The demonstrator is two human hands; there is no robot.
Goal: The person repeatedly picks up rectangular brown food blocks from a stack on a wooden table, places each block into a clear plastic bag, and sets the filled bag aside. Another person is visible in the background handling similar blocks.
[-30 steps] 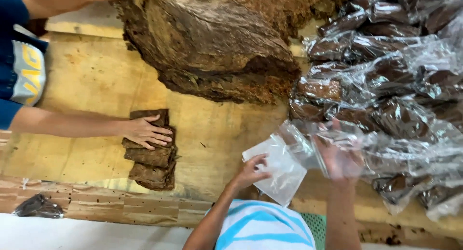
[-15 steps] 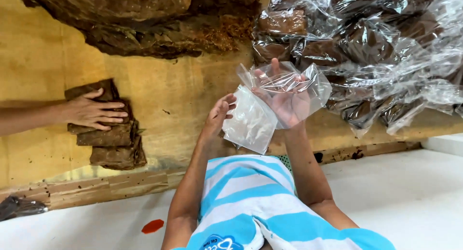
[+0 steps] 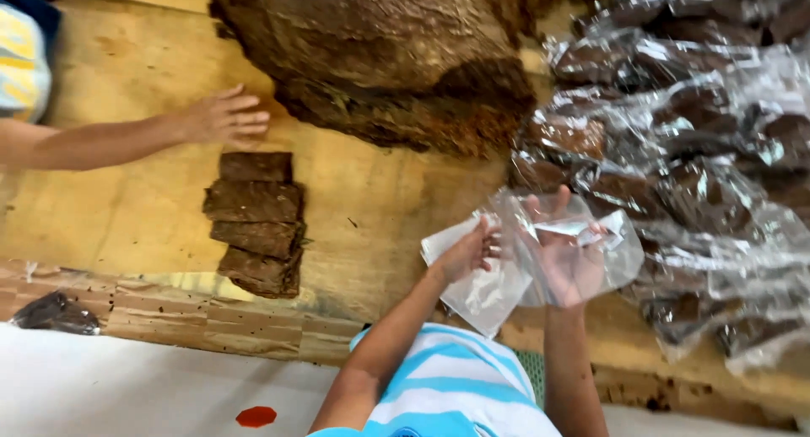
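Note:
My right hand (image 3: 567, 250) is pushed inside a clear plastic bag (image 3: 591, 243), fingers spread, holding it up. My left hand (image 3: 469, 251) pinches the bag's edge and rests on a stack of flat clear bags (image 3: 481, 289) on the wooden table (image 3: 371, 209). A row of dark brown pressed slabs (image 3: 256, 222) lies to the left on the table. Another person's hand (image 3: 224, 116) hovers open just above the slabs, close to a big brown mass of leaf material (image 3: 388, 57).
A heap of filled clear bags with brown contents (image 3: 683, 150) covers the table's right side. A small dark filled bag (image 3: 55, 312) lies at the table's lower left edge. White surface (image 3: 126, 386) below has a red spot (image 3: 256, 416).
The other person's hand lifted off the slabs and moved up toward the brown mass. My right hand stays inside the bag, lowered slightly; the camera view shifted.

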